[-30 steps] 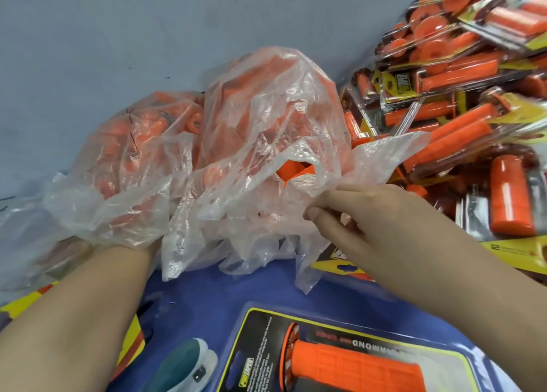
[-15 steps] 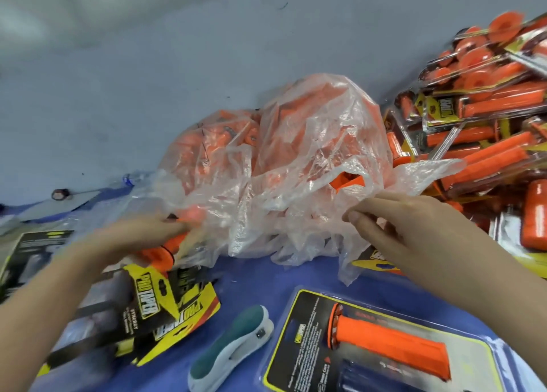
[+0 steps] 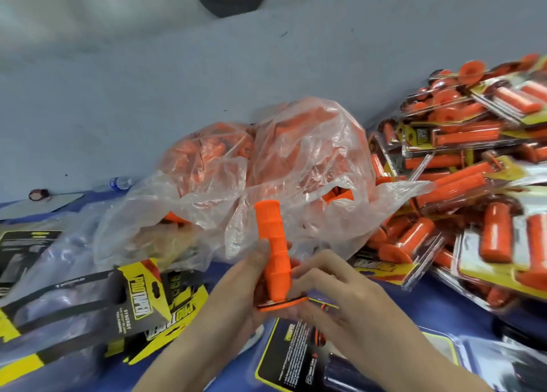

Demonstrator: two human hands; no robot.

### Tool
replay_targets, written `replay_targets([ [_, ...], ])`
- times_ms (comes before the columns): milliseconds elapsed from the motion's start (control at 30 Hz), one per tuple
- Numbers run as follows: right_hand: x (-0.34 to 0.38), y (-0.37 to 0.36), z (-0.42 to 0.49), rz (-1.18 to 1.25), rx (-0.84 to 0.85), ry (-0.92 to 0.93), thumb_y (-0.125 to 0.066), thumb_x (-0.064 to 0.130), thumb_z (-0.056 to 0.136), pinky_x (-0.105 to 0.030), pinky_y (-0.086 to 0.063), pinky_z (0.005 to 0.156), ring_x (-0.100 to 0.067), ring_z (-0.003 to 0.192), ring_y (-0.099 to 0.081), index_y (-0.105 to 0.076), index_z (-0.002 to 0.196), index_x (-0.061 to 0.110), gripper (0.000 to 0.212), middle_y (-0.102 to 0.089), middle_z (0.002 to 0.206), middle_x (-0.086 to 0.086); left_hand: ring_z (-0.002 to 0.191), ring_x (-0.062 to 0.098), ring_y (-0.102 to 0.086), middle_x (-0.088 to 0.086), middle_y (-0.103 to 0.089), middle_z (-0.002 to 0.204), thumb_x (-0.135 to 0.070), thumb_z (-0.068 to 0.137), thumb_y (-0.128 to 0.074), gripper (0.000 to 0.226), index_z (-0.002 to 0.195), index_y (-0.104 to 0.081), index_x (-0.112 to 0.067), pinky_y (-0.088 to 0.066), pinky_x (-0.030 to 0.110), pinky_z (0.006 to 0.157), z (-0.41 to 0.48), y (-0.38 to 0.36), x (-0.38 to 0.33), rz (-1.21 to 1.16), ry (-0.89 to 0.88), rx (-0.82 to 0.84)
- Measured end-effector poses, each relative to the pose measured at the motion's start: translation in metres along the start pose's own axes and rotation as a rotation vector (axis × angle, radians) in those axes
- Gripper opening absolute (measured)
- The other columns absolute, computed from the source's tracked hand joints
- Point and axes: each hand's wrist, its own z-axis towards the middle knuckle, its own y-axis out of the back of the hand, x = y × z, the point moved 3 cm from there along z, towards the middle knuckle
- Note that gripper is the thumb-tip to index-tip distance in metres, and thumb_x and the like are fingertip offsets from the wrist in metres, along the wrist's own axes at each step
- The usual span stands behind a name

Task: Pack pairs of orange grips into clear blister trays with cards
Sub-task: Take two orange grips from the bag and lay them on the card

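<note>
An orange grip (image 3: 273, 252) stands upright at the centre, flange end down. My left hand (image 3: 236, 282) wraps its lower half from the left. My right hand (image 3: 334, 291) touches its flange and lower shaft from the right. Behind it lies a clear plastic bag (image 3: 296, 160) full of loose orange grips. Below my right hand sits an open blister tray with a black and yellow card (image 3: 290, 359); my forearm hides its contents. Printed black and yellow cards (image 3: 142, 297) lie in a loose stack at the left.
A heap of packed blister packs (image 3: 479, 190) with orange grips fills the right side. Clear empty trays (image 3: 59, 261) lie at the left on the blue table cover (image 3: 438, 305). A grey wall (image 3: 177, 80) rises behind; a small bottle (image 3: 120, 182) lies at its foot.
My left hand has come out of the bag with an orange grip and brought it to the centre. My right hand has let go of the bag and joined on the grip.
</note>
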Motion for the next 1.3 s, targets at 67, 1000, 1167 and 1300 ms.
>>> replay_targets([
  [67,-0.006,0.005,-0.003,-0.028,-0.055,-0.016,-0.057,0.041,0.093,-0.018,-0.046,0.071,0.001,0.087,-0.055,-0.055,0.102,0.040,0.009,-0.049,0.104,0.021,0.066,0.017,-0.072,0.008,-0.074,0.084,-0.050,0.073,-0.049,0.056,0.104,-0.064,-0.006,-0.056,0.027,0.049,0.004,-0.003,0.009,-0.026,0.020,-0.009],
  [1000,-0.011,0.011,-0.006,0.371,-0.183,-0.364,-0.060,0.010,0.084,-0.018,-0.047,0.079,-0.010,0.095,-0.061,-0.056,0.096,0.043,0.036,-0.062,0.095,0.014,0.075,0.003,-0.067,-0.013,-0.071,0.082,-0.044,0.084,-0.070,0.009,0.086,-0.062,-0.039,-0.048,0.011,0.068,-0.028,-0.016,0.029,0.552,-0.640,-0.299],
  [1167,-0.012,0.020,-0.007,0.473,-0.041,-0.348,-0.056,0.000,0.090,-0.047,-0.052,0.083,-0.025,0.089,-0.063,-0.057,0.091,0.042,0.042,-0.064,0.089,0.004,0.123,0.009,-0.044,-0.013,-0.047,0.131,-0.037,0.103,-0.043,0.024,0.121,-0.056,-0.026,-0.044,0.033,0.096,-0.030,0.000,0.023,1.082,-0.992,-0.239],
  [1300,-0.014,0.029,-0.013,0.627,0.039,-0.371,-0.053,-0.006,0.094,-0.043,-0.057,0.076,-0.018,0.082,-0.060,-0.059,0.095,0.033,0.040,-0.060,0.087,0.010,0.128,0.020,-0.043,0.002,-0.050,0.131,-0.029,0.097,-0.056,0.033,0.129,-0.050,-0.023,-0.037,0.042,0.109,-0.025,0.001,0.027,1.272,-1.100,-0.149],
])
